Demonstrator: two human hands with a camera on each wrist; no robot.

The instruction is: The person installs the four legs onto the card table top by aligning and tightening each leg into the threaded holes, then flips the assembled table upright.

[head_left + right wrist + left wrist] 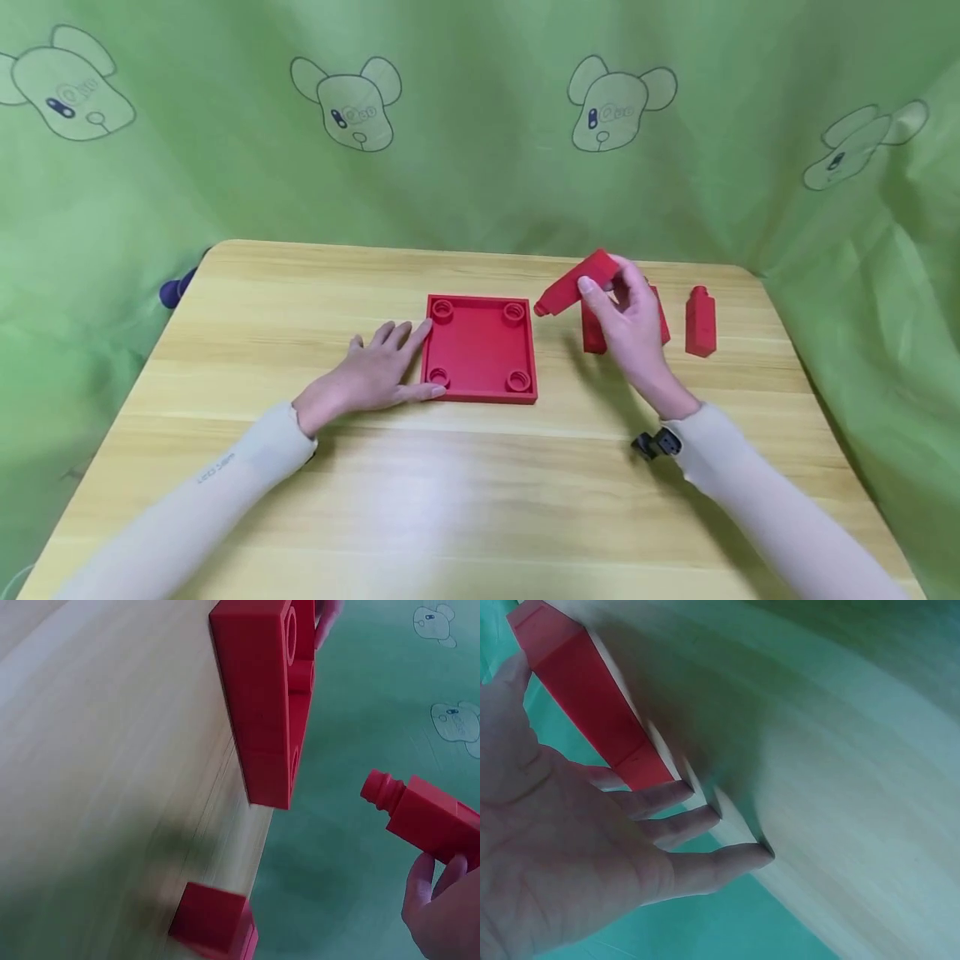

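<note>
A square red tray-like base (480, 346) with a raised rim and a threaded round socket in each corner lies on the table. My left hand (378, 367) rests at its left side with spread fingers, thumb and a fingertip touching the rim. In my right hand (633, 325) I grip a red square leg (577, 283) near its thick end, raised over the table and tilted. Its threaded tip (381, 789) points down and left toward the base. Under and behind the right hand lie more red legs (592, 332), partly hidden by it.
Another red leg (701, 321) lies apart at the right of the wooden table (420, 500). A green curtain (480, 167) with drawn bear heads hangs close behind the far table edge. Something dark blue (172, 292) sticks out past the left edge.
</note>
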